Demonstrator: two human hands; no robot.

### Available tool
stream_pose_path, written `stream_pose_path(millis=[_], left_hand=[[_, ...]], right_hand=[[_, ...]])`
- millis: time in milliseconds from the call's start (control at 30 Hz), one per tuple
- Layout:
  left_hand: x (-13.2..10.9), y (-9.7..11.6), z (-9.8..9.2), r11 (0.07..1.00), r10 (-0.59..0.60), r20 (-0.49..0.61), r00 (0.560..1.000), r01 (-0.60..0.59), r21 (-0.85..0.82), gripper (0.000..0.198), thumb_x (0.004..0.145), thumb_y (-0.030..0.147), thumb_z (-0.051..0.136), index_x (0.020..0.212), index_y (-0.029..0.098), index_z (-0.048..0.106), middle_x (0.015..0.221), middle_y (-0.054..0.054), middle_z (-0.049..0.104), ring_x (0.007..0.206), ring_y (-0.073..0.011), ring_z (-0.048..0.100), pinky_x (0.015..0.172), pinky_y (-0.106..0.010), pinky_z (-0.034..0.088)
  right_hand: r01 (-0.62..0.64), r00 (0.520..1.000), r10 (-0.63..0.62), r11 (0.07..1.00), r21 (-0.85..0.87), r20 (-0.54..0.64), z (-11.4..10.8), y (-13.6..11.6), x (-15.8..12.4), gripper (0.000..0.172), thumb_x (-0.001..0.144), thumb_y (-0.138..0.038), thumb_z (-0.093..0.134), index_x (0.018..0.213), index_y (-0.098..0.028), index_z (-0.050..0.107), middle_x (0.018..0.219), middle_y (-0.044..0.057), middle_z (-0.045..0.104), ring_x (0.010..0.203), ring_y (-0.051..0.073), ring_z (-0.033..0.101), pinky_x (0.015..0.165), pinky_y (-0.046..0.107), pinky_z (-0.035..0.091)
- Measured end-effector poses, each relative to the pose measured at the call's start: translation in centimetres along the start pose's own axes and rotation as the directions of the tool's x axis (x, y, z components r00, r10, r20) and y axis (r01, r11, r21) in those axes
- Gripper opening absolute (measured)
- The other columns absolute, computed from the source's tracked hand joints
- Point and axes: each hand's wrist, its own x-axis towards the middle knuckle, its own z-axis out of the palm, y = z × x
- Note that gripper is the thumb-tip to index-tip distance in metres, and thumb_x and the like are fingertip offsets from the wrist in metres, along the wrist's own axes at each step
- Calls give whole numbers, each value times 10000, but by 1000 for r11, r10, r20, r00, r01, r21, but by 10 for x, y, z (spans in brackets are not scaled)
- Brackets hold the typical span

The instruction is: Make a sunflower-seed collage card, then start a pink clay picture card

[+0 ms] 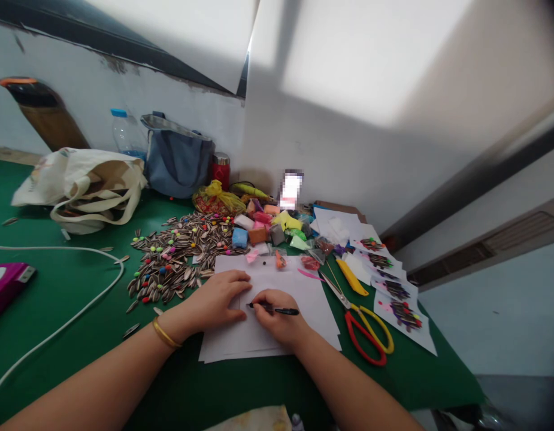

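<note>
White sheets of paper (299, 281) lie stacked on the green table in front of me. My right hand (279, 317) grips a black pen (285, 310), its tip down at the top sheet. Flat on the left part of the paper rests my left hand (220, 302), fingers stretched out and holding nothing. A gold bracelet (165, 333) circles the left wrist. Any marks under the pen tip are too faint to make out. Just beyond the paper are packets of coloured clay (259, 235) and a heap of striped sunflower seeds (178, 248) mixed with small coloured beads.
Scissors (357, 320) with red and yellow handles and a yellow utility knife (352, 276) lie right of the paper. Decorated sheets (405, 317) line the right edge. A phone (291, 190), blue bag (175, 158) and cream tote (97, 185) stand behind. A white cable (88, 308) crosses the left.
</note>
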Motion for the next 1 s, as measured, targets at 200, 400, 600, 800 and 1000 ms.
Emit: stream_pose_path(millis=[200,400,600,800,1000], left_hand=[[0,0,1,1000,1,-4,1000,-1,7,579,687,340,786,1236,220,644,1359,-92,577,1267,-292,513,1094,-409,392],[1,0,1,1000,-4,4,1000,4,12,578,691,347,784,1237,221,644,1360,-91,578,1265,-289,515,1096,-410,390],[0,-1,1,1000,0,-2,1000,0,1,578,693,351,783,1239,224,642,1364,-92,573,1266,-294,514,1094,-415,390],[1,0,0,1000,-5,3,1000,5,8,577,695,357,783,1237,224,640,1363,-91,570,1261,-293,517,1088,-410,395],[1,1,-1,1000,-10,12,1000,10,11,584,697,359,780,1247,226,636,1366,-91,569,1266,-294,513,1090,-411,391]], right_hand=[[-10,1000,10,1000,-24,0,1,1,1,111,832,-175,601,858,-212,702,804,-5,692,758,143,609,704,239,424],[-24,1000,24,999,-32,-18,0,-1,1,115,819,-170,598,837,-210,704,784,-2,691,731,145,603,681,241,421],[-52,998,50,998,-44,-36,-2,-5,1,116,807,-156,590,796,-199,697,755,4,686,705,145,598,661,242,418],[-63,994,57,995,-71,-93,-2,-2,0,123,786,-140,575,760,-193,683,720,5,672,671,145,584,639,245,408],[-86,989,77,995,-60,-127,-3,0,-2,126,782,-146,558,743,-191,669,714,8,671,671,148,588,632,245,411]])
